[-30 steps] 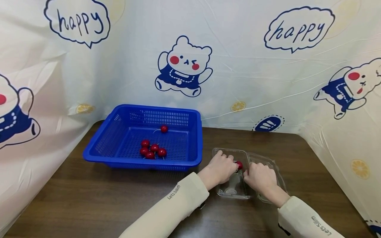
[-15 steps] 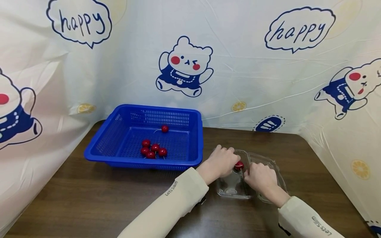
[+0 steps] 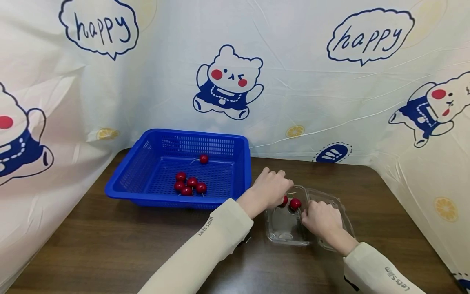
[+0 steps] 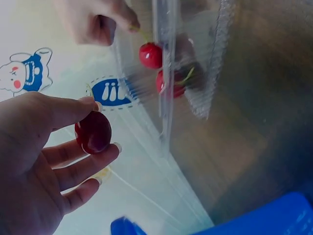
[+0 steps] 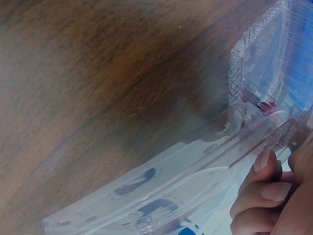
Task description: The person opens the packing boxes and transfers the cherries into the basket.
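My left hand (image 3: 269,188) is above the far left part of a clear plastic clamshell box (image 3: 288,241). In the left wrist view its thumb and fingers hold a dark red cherry (image 4: 94,133), hidden from the head view. My right hand (image 3: 322,219) is at the box's hinge with curled fingers (image 5: 259,196). In the left wrist view a bright red cherry (image 4: 150,55) is at the box's rim, its stem running to the right fingertips, which seem to pinch it. Another cherry (image 4: 168,85) sits lower, seen through the clear wall.
A blue perforated basket (image 3: 178,201) stands to the left with several red cherries (image 3: 191,181) inside, one apart at its back. The box's lid (image 3: 346,222) lies folded out to the right. A printed curtain (image 3: 293,90) surrounds the brown table (image 3: 147,241).
My left hand has drawn back from the right hand, leftward and away from me, uncovering a second cherry at the box. The right hand has stayed in place.
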The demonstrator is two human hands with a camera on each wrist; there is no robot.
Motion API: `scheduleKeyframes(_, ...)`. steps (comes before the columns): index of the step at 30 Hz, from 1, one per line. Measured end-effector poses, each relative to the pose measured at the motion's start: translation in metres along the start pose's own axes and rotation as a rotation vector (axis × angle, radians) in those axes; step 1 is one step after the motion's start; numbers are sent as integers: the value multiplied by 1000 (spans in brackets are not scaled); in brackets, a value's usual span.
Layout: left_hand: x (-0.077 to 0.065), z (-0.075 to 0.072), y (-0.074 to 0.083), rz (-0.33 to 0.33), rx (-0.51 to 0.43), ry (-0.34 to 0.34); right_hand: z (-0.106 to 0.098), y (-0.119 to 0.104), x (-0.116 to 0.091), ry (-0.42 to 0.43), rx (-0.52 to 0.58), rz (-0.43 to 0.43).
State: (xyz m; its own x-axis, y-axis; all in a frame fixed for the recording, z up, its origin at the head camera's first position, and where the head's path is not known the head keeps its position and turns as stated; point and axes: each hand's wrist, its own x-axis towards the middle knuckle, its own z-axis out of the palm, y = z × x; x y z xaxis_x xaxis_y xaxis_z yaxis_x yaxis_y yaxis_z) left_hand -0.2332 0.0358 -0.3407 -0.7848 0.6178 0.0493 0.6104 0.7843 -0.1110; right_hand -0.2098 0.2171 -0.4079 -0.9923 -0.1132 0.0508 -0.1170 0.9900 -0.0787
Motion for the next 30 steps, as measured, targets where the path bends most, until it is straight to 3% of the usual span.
scheduleKeyframes(13,-4,-10,-18,-38,-12,56,0,0,-1,-13,10,-7)
scheduleKeyframes(30,-15,-23,-65,-138,-73,89,1,1,0,9,10,-17)
